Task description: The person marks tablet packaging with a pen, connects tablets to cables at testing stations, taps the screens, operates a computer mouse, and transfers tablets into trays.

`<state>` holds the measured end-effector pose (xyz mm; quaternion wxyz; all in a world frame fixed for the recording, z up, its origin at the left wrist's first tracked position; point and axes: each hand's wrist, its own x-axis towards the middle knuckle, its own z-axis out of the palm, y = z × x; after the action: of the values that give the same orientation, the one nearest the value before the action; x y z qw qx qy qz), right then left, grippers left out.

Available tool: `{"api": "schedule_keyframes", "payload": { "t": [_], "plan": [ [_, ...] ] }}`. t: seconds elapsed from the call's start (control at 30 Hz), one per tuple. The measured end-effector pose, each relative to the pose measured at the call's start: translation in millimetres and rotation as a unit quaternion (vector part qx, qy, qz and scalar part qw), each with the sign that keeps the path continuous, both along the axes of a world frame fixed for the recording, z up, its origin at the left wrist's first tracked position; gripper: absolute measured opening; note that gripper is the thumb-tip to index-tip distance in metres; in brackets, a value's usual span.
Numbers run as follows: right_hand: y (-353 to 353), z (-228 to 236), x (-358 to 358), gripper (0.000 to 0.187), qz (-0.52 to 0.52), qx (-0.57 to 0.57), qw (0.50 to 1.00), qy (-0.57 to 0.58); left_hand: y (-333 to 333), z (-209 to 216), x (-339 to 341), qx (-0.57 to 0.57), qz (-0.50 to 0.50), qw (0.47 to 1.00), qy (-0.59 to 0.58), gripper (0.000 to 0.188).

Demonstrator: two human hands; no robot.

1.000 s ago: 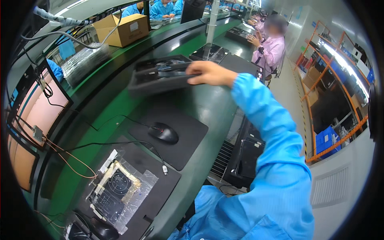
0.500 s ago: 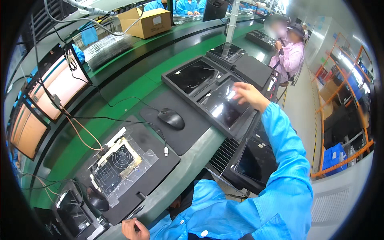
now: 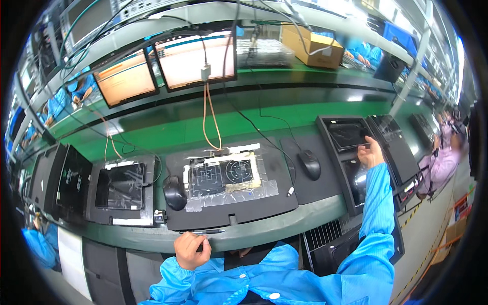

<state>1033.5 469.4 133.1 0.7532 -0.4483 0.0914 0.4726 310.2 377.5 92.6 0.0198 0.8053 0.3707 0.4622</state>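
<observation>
My right hand [image 3: 371,154] reaches over a black foam tray [image 3: 338,161], fingers apart and nothing seen in them. Two glossy dark screen panels lie in the tray: the far panel [image 3: 348,133] is by my fingertips, and the near panel [image 3: 357,175] is partly covered by my hand and arm. I cannot tell whether the fingertips touch the far panel. My left hand [image 3: 192,250] is curled closed at the bench's front edge, with nothing visible in it. Just beyond it lies a dark pen [image 3: 206,232].
A taped test pattern board [image 3: 223,175] on a black mat lies mid-bench, between two black mice [image 3: 309,165]. Left of it sits another dark panel [image 3: 121,185] in a foam holder. Two lit monitors [image 3: 195,56] and a cardboard box [image 3: 312,48] stand behind. Cables hang across the bench.
The view has swung left, bringing more of the bench's left side into sight. My right hand has shifted from over the near panel toward the far one. My left hand stays curled.
</observation>
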Motion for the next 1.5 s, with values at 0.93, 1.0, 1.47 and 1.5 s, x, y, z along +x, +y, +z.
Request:
{"api": "schedule_keyframes", "payload": {
  "t": [0.93, 1.0, 1.47, 1.5],
  "plan": [
    [-73.8, 14.1, -314.3, 0.029, 0.272, 0.071, 0.354, -0.892, -26.7, 51.2, -2.7, -0.516, -0.188, 0.565, -0.616, 0.061],
    [-72.1, 14.8, -321.5, 0.018, 0.215, 0.089, 0.331, -0.915, -21.6, 46.2, -28.7, -0.513, -0.250, 0.521, -0.635, 0.049],
    [-86.5, 82.6, -476.7, 0.022, 0.338, 0.268, 0.553, -0.713, -30.9, 38.8, -76.2, -0.484, -0.159, 0.526, -0.681, 0.041],
    [-83.2, 87.9, -473.7, 0.021, 0.313, 0.280, 0.557, -0.717, -31.6, 46.7, -86.7, -0.473, -0.149, 0.578, -0.648, 0.047]
  ]
}}
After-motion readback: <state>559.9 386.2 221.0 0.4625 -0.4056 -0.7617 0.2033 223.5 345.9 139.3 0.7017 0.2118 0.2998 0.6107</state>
